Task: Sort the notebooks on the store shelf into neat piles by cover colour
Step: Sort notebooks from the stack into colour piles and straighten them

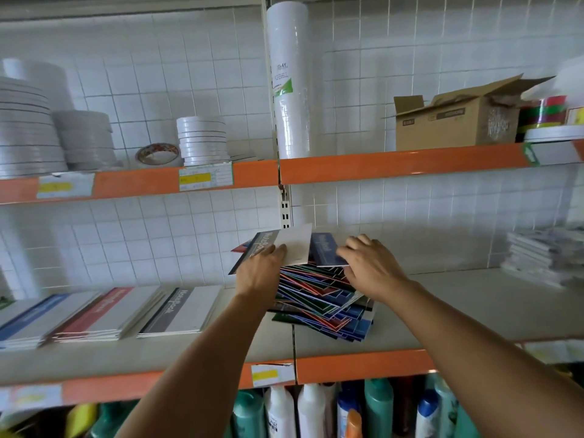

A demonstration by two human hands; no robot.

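1. Lifting a grey notebook point(278, 249) off the mixed heap point(322, 298) at mid-shelf, the left hand point(259, 270) grips it, likely for the grey pile point(183, 311) on the left.
2. The right hand point(369, 263) pinches a blue notebook point(327, 248), seemingly freeing it for sorting.

There is one view only, from a wide-angle camera on the person's head. It faces the tiled wall straight on and looks a little down at the middle shelf point(442, 308), close, at arm's reach. The straight shelf edges appear bent near the borders.
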